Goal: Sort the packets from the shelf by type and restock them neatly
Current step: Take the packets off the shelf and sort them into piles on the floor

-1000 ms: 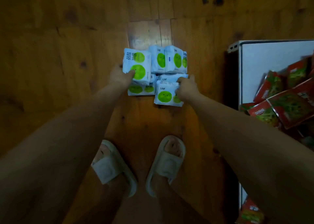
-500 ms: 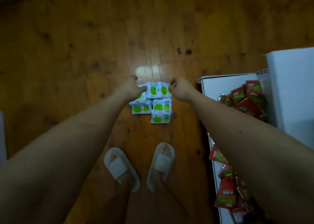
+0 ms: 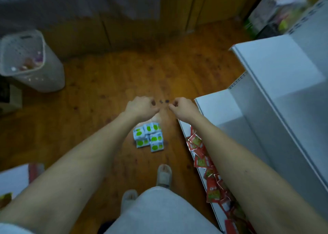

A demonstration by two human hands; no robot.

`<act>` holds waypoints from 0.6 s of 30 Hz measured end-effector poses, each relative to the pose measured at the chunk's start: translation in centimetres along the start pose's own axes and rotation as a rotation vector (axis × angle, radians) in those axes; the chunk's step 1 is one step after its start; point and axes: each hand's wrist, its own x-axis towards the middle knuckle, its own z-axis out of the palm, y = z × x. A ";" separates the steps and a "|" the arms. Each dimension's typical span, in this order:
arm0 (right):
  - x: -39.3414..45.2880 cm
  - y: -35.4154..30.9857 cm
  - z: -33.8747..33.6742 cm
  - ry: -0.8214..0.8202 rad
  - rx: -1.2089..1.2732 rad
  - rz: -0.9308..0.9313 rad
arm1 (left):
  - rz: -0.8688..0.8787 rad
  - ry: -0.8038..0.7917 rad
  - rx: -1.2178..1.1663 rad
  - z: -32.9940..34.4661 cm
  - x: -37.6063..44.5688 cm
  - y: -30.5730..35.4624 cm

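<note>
Head cam: both arms are reaching out over the floor, hands holding nothing.
Left hand (image 3: 142, 107) and right hand (image 3: 182, 107) are hanging loosely curled, close together; white-and-green packets (image 3: 149, 137) are sitting clustered on the wooden floor (image 3: 99, 99) below, red packets (image 3: 209, 173) lying jumbled on the shelf (image 3: 218, 109).

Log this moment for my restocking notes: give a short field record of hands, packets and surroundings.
left hand: raised, loosely curled, holding nothing
right hand: raised, loosely curled, holding nothing
white-and-green packets: grouped together on the wooden floor, untouched
red packets: jumbled on the lowest white shelf, unsorted
basket: white, perforated, far left on the floor
stage: one type gathered, red ones not yet sorted
</note>
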 end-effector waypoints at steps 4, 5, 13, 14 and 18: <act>-5.8 -1.4 -4.0 0.127 0.009 0.055 | 0.153 0.098 0.093 -3.7 -3.8 4.0; -7.3 -1.6 -4.9 0.152 0.008 0.067 | 0.194 0.130 0.093 -4.4 -4.9 5.1; -22.2 0.2 -10.0 0.456 0.097 0.259 | 0.616 0.230 0.097 -8.5 -13.5 15.5; -24.3 0.8 -10.3 0.499 0.112 0.291 | 0.663 0.219 0.112 -8.6 -14.6 16.9; -33.1 3.2 -11.5 0.682 0.138 0.415 | 0.828 0.211 0.169 -8.2 -19.8 22.4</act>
